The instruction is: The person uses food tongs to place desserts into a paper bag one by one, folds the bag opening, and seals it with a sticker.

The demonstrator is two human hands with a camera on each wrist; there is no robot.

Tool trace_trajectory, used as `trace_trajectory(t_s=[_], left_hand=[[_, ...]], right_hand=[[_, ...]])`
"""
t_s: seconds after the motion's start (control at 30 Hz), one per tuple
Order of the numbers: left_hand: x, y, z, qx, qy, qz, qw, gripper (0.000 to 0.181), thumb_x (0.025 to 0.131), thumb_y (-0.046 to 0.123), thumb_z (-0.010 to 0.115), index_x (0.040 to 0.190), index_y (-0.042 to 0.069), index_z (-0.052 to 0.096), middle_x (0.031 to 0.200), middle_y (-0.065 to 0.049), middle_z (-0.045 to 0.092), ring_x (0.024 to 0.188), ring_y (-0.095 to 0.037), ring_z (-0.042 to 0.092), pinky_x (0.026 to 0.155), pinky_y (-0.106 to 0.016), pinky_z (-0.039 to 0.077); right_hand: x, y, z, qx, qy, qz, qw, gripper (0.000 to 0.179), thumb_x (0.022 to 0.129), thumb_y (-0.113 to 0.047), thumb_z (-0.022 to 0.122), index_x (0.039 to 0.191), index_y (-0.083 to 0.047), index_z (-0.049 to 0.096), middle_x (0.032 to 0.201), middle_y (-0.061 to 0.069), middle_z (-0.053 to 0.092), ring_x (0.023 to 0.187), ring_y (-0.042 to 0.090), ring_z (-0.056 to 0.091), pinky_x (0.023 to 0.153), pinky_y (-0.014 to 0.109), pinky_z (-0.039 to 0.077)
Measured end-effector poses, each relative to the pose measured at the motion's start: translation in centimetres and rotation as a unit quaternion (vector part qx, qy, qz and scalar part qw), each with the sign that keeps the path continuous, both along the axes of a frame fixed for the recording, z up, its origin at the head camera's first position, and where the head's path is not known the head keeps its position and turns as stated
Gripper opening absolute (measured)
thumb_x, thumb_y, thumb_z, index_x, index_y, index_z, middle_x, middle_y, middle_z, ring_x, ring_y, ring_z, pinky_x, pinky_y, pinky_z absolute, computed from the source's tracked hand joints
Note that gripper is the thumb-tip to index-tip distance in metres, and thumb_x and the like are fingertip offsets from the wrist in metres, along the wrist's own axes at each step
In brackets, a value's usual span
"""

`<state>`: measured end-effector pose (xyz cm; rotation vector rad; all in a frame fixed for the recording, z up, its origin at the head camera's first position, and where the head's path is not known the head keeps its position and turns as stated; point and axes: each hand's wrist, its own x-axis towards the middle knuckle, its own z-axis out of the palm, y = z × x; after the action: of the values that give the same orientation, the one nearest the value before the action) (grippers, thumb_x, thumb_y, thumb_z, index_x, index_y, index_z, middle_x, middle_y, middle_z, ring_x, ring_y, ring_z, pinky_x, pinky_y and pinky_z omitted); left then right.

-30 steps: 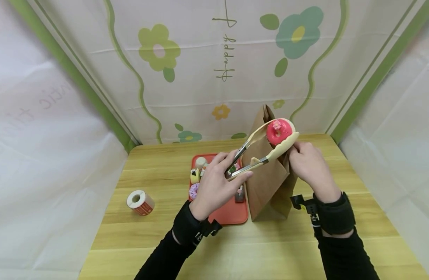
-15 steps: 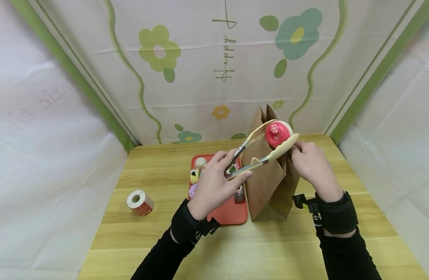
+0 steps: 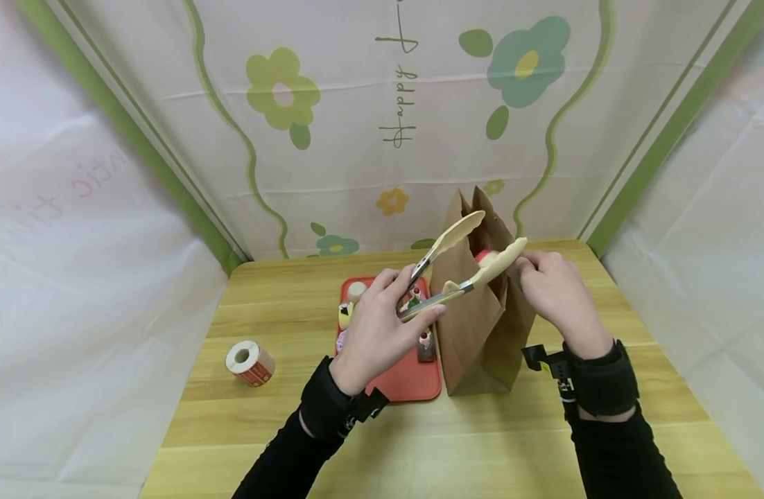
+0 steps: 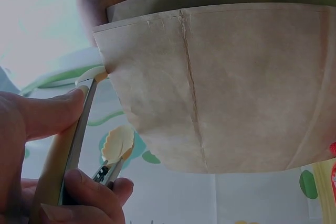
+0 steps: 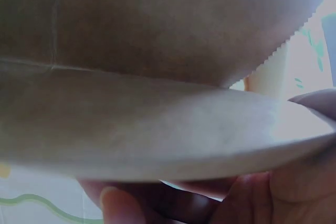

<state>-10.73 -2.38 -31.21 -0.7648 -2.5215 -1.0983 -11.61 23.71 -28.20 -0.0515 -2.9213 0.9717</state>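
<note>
My left hand (image 3: 377, 339) grips a pair of tongs (image 3: 499, 265) with cream scalloped tips and metal arms. The tips are spread apart over the mouth of a brown paper bag (image 3: 472, 333). Below them a pink-iced toy doughnut (image 3: 484, 257) shows in the bag's opening, partly hidden by the lower tip. My right hand (image 3: 558, 298) pinches the bag's right edge and keeps the mouth parted. In the right wrist view, fingers (image 5: 123, 205) lie under the paper rim. The bag stands upright on the table.
Left of the bag, a red tray (image 3: 410, 384) holds several small toy cakes, partly behind my left hand. A roll of labels (image 3: 249, 362) stands farther left on the wooden table (image 3: 282, 430). A flowered cloth (image 3: 344, 159) hangs behind.
The tongs have spread and let go of the doughnut, which has dropped from between the tips into the bag's mouth. The right hand has pulled the mouth slightly wider.
</note>
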Motion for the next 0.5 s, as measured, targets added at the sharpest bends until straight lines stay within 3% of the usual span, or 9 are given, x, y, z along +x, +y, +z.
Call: trace_trajectory(t_s=[0.17, 0.5], left_hand=[[0.03, 0.06, -0.03, 0.002, 0.006, 0.003, 1.0000, 0.056, 0.086, 0.041, 0.076, 0.128, 0.007, 0.060, 0.099, 0.002, 0.050, 0.067, -0.012, 0.039, 0.056, -0.028, 0.034], [0.26, -0.32, -0.14, 0.000, -0.007, 0.008, 0.9999, 0.064, 0.087, 0.043, 0.075, 0.138, 0.007, 0.057, 0.108, 0.000, 0.054, 0.062, -0.012, 0.037, 0.053, -0.028, 0.033]], right_hand=[[0.04, 0.07, -0.05, 0.001, 0.010, 0.001, 1.0000, 0.041, 0.106, -0.026, 0.032, 0.075, -0.008, 0.051, 0.063, 0.007, 0.042, 0.057, 0.025, 0.040, 0.053, 0.036, 0.032], [0.03, -0.01, -0.07, 0.003, -0.002, -0.001, 1.0000, 0.042, 0.107, -0.028, 0.031, 0.075, -0.008, 0.049, 0.064, 0.008, 0.043, 0.058, 0.027, 0.042, 0.053, 0.036, 0.033]])
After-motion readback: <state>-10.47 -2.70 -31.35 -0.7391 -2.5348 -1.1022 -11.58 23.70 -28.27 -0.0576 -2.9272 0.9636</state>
